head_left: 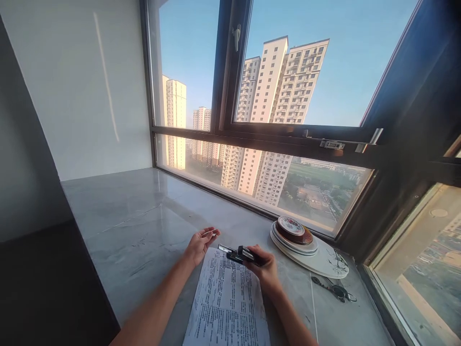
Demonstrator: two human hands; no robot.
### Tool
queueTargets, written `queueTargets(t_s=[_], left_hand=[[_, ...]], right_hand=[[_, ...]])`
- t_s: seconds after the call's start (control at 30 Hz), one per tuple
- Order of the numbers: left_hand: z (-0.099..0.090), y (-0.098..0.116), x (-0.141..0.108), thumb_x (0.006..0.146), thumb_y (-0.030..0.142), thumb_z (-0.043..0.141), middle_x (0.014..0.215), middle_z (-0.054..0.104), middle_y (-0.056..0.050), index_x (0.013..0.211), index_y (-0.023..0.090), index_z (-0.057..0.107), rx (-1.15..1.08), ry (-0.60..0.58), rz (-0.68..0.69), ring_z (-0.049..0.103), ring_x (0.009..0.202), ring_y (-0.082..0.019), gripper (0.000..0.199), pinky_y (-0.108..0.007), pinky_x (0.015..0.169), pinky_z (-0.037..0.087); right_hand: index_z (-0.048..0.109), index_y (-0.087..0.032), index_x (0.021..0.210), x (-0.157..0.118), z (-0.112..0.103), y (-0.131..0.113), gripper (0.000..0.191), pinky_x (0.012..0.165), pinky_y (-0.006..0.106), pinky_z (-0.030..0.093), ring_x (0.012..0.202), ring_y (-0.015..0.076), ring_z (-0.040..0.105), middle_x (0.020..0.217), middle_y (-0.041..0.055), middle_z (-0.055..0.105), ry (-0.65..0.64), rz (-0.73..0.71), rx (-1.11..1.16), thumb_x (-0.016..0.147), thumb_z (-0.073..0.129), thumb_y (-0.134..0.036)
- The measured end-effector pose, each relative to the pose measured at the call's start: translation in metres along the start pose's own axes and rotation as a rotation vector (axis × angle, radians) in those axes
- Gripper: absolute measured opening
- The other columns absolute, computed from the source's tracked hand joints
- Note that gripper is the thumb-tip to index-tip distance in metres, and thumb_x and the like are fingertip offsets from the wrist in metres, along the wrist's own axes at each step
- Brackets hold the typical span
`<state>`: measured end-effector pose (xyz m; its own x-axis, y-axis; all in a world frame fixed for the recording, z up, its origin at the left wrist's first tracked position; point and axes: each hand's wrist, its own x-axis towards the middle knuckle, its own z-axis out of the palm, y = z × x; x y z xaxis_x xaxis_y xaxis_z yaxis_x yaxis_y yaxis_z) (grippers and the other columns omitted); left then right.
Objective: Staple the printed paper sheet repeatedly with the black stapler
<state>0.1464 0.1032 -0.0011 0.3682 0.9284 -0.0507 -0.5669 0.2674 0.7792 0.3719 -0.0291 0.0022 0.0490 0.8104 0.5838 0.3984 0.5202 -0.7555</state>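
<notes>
My right hand (264,266) is wrapped round a black stapler (248,253), whose top and base stand apart at the left end, with a silver metal part showing there. The stapler is over the top edge of a printed sheet of paper (226,302) that lies on the grey marbled ledge. To its left, my left hand (201,244) is raised beside the paper's upper left corner. Its thumb and fingers are drawn together in a pinch, and a small pale sliver shows between them, too small to name.
A stack of plates (293,235), with a small patterned one on top, stands by the window at the right. Keys on a dark strap (334,290) lie in front of it. The grey ledge (126,240) runs left to a white wall (90,96). A dark-framed window (234,134) rises behind.
</notes>
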Motion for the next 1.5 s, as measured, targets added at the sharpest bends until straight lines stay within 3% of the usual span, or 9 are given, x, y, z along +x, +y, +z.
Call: queueTargets(t_s=[0.13,0.23,0.53,0.77,0.87,0.97,1.07,1.33,1.5], left_hand=[[0.008,0.000,-0.006,0.078,0.029,0.083,0.094,0.076,-0.011,0.101,0.012,0.066,0.137,-0.064,0.080,0.074,0.087,-0.019,0.033,-0.030,0.087,0.058],[0.015,0.000,-0.014,0.076,0.038,0.083,0.092,0.076,-0.012,0.099,0.012,0.066,0.291,-0.179,0.103,0.074,0.083,-0.021,0.040,-0.033,0.082,0.058],[0.032,0.000,-0.031,0.083,0.036,0.074,0.115,0.071,-0.013,0.109,0.016,0.068,0.623,-0.429,0.202,0.073,0.089,-0.023,0.034,-0.034,0.083,0.056],[0.036,-0.005,-0.032,0.085,0.038,0.070,0.130,0.062,-0.011,0.112,0.020,0.064,0.673,-0.468,0.224,0.073,0.086,-0.021,0.033,-0.034,0.082,0.058],[0.030,-0.003,-0.027,0.085,0.041,0.070,0.117,0.068,-0.009,0.112,0.021,0.064,0.756,-0.381,0.260,0.073,0.080,-0.021,0.034,-0.030,0.075,0.056],[0.013,0.005,-0.017,0.090,0.038,0.064,0.096,0.071,-0.005,0.101,0.022,0.070,1.038,-0.089,0.405,0.068,0.067,-0.017,0.020,-0.027,0.068,0.049],[-0.008,0.011,-0.008,0.089,0.028,0.062,0.088,0.071,-0.007,0.095,0.022,0.073,1.421,0.127,0.417,0.065,0.075,-0.020,0.013,-0.028,0.073,0.044],[-0.022,0.006,-0.004,0.076,0.026,0.076,0.096,0.067,-0.009,0.093,0.021,0.076,1.571,0.090,0.348,0.063,0.084,-0.022,0.018,-0.027,0.073,0.040],[-0.019,0.003,-0.003,0.080,0.023,0.071,0.094,0.065,-0.007,0.109,0.024,0.073,1.561,0.083,0.360,0.061,0.084,-0.021,0.028,-0.028,0.076,0.040]], right_hand=[[0.079,-0.022,0.101,0.001,0.005,-0.010,0.031,0.079,0.036,0.047,0.074,0.0205,0.058,0.079,0.0036,0.072,-0.316,-0.008,0.077,0.078,0.078,-0.041],[0.078,-0.021,0.105,0.000,0.008,-0.016,0.036,0.074,0.034,0.049,0.077,0.0220,0.059,0.079,0.0050,0.071,-0.413,-0.009,0.040,0.078,0.078,-0.046],[0.069,-0.024,0.123,0.005,0.010,-0.021,0.047,0.101,0.040,0.048,0.117,0.0262,0.059,0.128,0.0112,0.061,-0.278,-0.061,0.007,0.100,0.041,-0.054],[0.070,-0.025,0.124,0.006,0.014,-0.024,0.040,0.103,0.042,0.046,0.120,0.0257,0.058,0.128,0.0113,0.064,-0.304,-0.060,-0.070,0.101,0.047,-0.048],[0.073,-0.024,0.118,0.006,0.009,-0.006,0.038,0.092,0.040,0.051,0.109,0.0261,0.063,0.117,0.0110,0.070,-0.116,0.038,-0.115,0.098,0.051,-0.048],[0.077,-0.020,0.107,0.005,0.006,0.021,0.040,0.080,0.040,0.052,0.092,0.0268,0.065,0.100,0.0121,0.075,0.214,0.174,-0.299,0.096,0.048,-0.047],[0.078,-0.020,0.104,0.000,0.008,0.044,0.037,0.079,0.041,0.051,0.083,0.0265,0.064,0.092,0.0120,0.076,0.338,0.178,-0.490,0.090,0.050,-0.040],[0.077,-0.023,0.100,-0.007,0.014,0.061,0.030,0.081,0.039,0.049,0.095,0.0268,0.063,0.102,0.0116,0.075,0.349,0.204,-0.666,0.084,0.054,-0.033],[0.076,-0.022,0.100,-0.004,0.011,0.054,0.033,0.079,0.039,0.048,0.092,0.0270,0.063,0.101,0.0121,0.074,0.357,0.234,-0.617,0.089,0.048,-0.035]])
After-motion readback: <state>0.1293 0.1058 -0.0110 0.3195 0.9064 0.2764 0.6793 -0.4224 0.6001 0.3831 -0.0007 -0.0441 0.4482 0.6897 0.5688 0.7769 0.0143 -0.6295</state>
